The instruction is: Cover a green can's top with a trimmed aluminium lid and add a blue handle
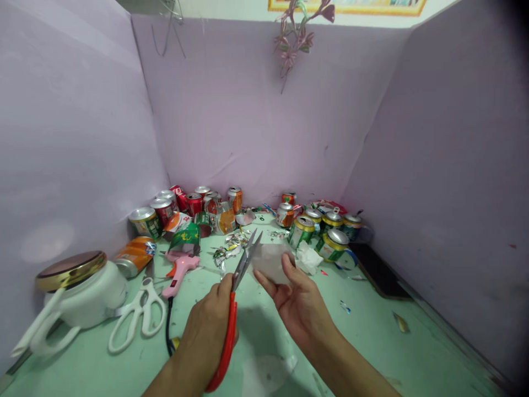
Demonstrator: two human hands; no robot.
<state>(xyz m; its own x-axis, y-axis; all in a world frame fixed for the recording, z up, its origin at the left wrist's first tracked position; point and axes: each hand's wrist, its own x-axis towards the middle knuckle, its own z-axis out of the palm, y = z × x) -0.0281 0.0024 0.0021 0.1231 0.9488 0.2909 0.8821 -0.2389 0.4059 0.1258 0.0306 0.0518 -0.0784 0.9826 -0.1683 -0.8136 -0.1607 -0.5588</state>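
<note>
My left hand [209, 322] is closed around the red handles of a pair of scissors [228, 336], whose metal blades point up and away, slightly apart. Between thumb and fingers, my right hand [300, 300] holds a thin, pale grey sheet [270, 262]; its material I cannot make out. The blades are right beside the sheet's left edge, and whether they touch it I cannot tell. Crumpled foil scraps [231, 245] lie behind the blades. A crumpled white tissue [308, 258] sits just beyond my right fingers.
At left are a pink glue gun [181, 274], white-handled scissors [140, 314] and a white lidded mug [88, 292]. Several drink cans, some cut, line the back left; more, including a green can [301, 231], stand back right. A black phone [380, 270] lies by the right wall.
</note>
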